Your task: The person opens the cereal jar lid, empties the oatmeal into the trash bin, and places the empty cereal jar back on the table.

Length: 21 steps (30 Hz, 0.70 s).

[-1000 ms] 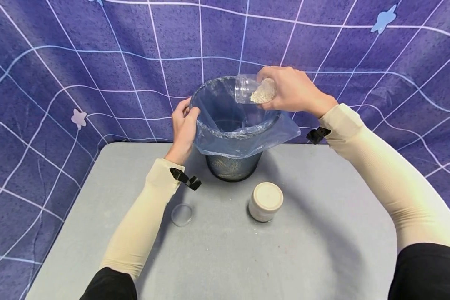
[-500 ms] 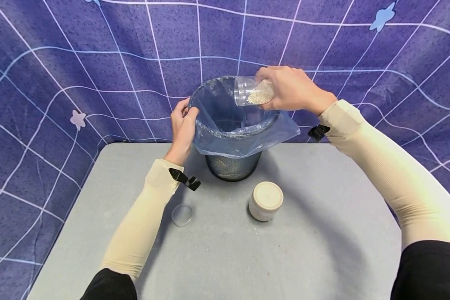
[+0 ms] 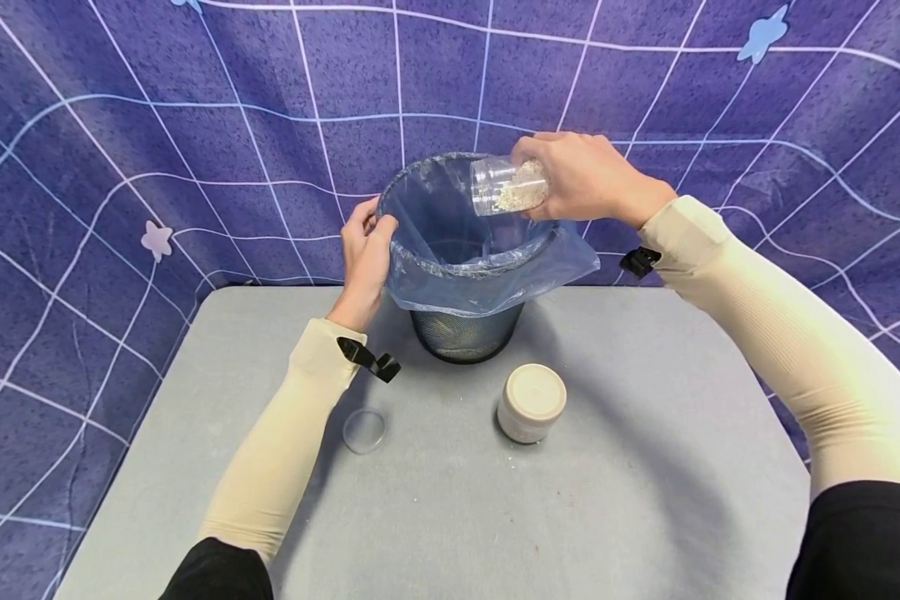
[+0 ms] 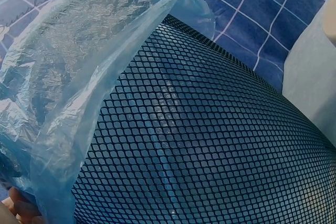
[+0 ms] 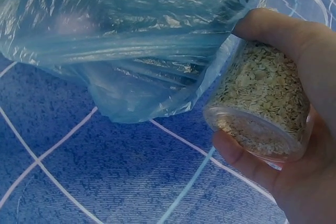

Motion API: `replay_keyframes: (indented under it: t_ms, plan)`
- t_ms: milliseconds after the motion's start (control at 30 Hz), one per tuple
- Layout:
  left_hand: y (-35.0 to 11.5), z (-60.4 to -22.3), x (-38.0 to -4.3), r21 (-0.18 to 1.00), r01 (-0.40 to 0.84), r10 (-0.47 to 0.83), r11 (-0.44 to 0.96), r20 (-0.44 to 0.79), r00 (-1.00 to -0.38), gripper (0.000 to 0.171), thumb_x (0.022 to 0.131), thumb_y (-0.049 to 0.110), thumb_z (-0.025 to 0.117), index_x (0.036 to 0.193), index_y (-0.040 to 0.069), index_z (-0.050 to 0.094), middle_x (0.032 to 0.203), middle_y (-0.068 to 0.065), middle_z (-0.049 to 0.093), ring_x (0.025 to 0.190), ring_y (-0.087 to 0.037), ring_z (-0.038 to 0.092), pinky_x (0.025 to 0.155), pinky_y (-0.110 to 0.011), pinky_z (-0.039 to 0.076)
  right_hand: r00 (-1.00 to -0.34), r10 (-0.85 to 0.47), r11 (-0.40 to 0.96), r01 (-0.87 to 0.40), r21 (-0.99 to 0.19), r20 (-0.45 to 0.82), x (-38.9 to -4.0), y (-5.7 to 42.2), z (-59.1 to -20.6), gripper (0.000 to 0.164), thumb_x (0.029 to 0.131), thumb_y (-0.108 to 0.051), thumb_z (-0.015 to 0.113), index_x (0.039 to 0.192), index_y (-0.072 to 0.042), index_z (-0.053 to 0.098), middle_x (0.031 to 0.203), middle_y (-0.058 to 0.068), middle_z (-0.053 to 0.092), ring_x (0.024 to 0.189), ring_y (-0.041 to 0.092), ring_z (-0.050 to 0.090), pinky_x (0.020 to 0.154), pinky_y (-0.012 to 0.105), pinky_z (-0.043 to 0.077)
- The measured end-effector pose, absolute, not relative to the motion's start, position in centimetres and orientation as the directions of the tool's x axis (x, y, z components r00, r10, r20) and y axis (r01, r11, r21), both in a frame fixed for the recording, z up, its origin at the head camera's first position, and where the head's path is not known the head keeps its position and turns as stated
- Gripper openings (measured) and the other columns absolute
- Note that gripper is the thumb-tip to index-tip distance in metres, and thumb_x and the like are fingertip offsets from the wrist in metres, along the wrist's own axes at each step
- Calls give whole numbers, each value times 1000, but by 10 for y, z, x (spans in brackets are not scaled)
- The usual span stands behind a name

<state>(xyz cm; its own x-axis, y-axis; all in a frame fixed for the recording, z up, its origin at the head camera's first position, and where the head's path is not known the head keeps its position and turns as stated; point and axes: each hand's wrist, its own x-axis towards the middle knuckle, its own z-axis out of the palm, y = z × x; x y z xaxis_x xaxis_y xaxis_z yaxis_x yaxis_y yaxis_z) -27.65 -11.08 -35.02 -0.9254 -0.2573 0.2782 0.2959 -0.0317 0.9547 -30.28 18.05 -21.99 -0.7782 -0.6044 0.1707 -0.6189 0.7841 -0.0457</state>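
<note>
A black mesh waste bin (image 3: pixel 465 333) lined with a blue plastic bag (image 3: pixel 457 292) stands at the back of the table. My left hand (image 3: pixel 366 258) grips the bin's left rim over the bag, thumb on the near side. Over the right part of the bin's mouth, my right hand (image 3: pixel 581 179) holds a clear plastic jar (image 3: pixel 487 185) on its side, mouth pointing left and tipped slightly down. Pale oat flakes (image 5: pixel 262 80) lie in the jar, mostly toward its base. In the right wrist view, thumb and fingers wrap round the jar.
A cream lidded jar (image 3: pixel 532 404) stands on the grey table (image 3: pixel 465 517) in front of the bin. To its left lies a clear round lid (image 3: pixel 364 430). A few small crumbs dot the table. Purple gridded cloth (image 3: pixel 270 150) hangs right behind the bin.
The jar's mouth has tipped further down, and the flakes have slid a little toward it. My left hand and the bin have stayed in place.
</note>
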Motion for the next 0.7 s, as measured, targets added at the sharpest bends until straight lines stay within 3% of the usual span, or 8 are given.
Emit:
replay_keyframes:
  t_ms: [267,533,700]
  plan:
    - [-111,-351,-277,955,296,-257,-23,280,-925,44,92,4,56,134,-3,68,107,-11,67,90,-10,58,84,-24,44,-777,-609,784,-620,-29,158,-304,180,-219,63,77,-27,92,131,-14,62,129,11,67,107,43,69,85,68,54]
    - [-112,-350,-277,959,282,-255,-7,271,-928,44,92,5,57,134,-2,68,97,2,65,89,-10,57,84,-24,43,-774,-615,782,-623,-10,149,-304,179,-217,63,77,-25,92,131,-14,62,127,13,68,106,44,69,84,67,55]
    - [-113,-350,-277,961,278,-254,-7,267,-930,44,93,6,57,134,-1,68,102,-3,67,91,-10,58,86,-24,43,-774,-618,782,-624,4,139,-305,178,-215,62,77,-24,91,131,-13,61,125,14,68,105,45,69,83,68,55]
